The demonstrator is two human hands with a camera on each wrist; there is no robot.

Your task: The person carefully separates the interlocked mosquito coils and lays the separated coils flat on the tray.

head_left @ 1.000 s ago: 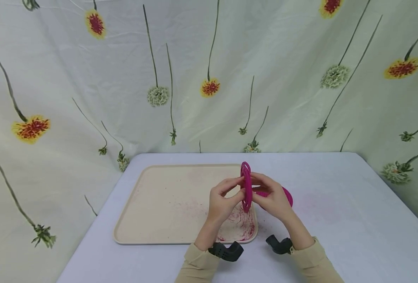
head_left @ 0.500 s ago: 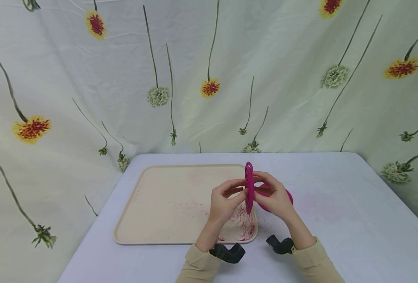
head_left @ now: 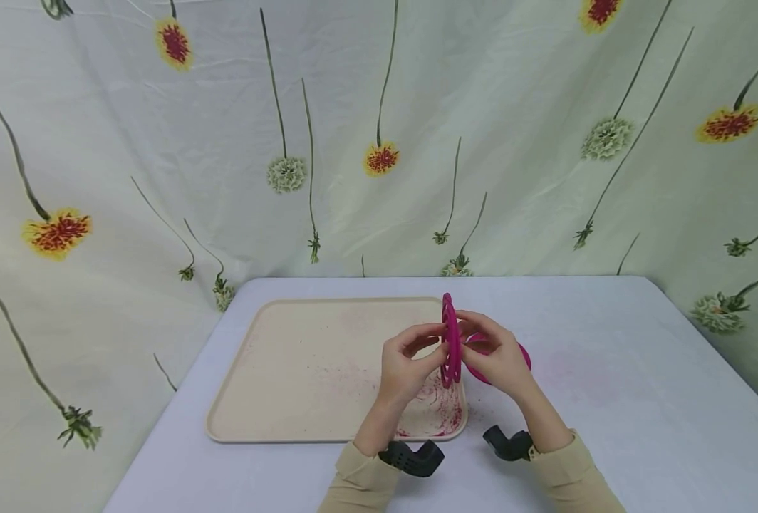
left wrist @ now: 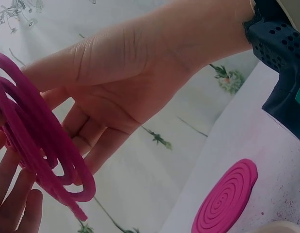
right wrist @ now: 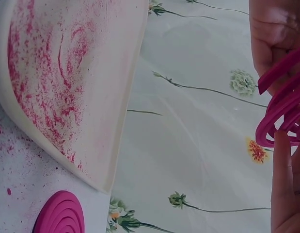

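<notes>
A magenta coil of soft, rope-like material (head_left: 454, 360) is held up on edge between both hands, over the tray's right side. My left hand (head_left: 400, 367) pinches it from the left with thumb and fingers. From the other side my right hand (head_left: 502, 362) holds it by its fingertips. In the left wrist view the coil's loops (left wrist: 48, 145) hang apart, and a loose end points down. Behind the right hand a second magenta spiral (left wrist: 225, 196) lies flat on the table, wound into a tight oval disc. Some fingertips are hidden by the loops.
A beige tray (head_left: 276, 385) lies on the white table (head_left: 610, 427), its near right corner smeared with magenta. Magenta crumbs dot the table beside that corner. A flower-printed cloth (head_left: 520, 85) hangs behind. Black wrist mounts (head_left: 412, 458) sit on both wrists.
Both hands have shifted slightly right with the coil since the first frame. Its loops looked pressed together half a second ago and now stand slightly apart. More of the flat spiral shows.
</notes>
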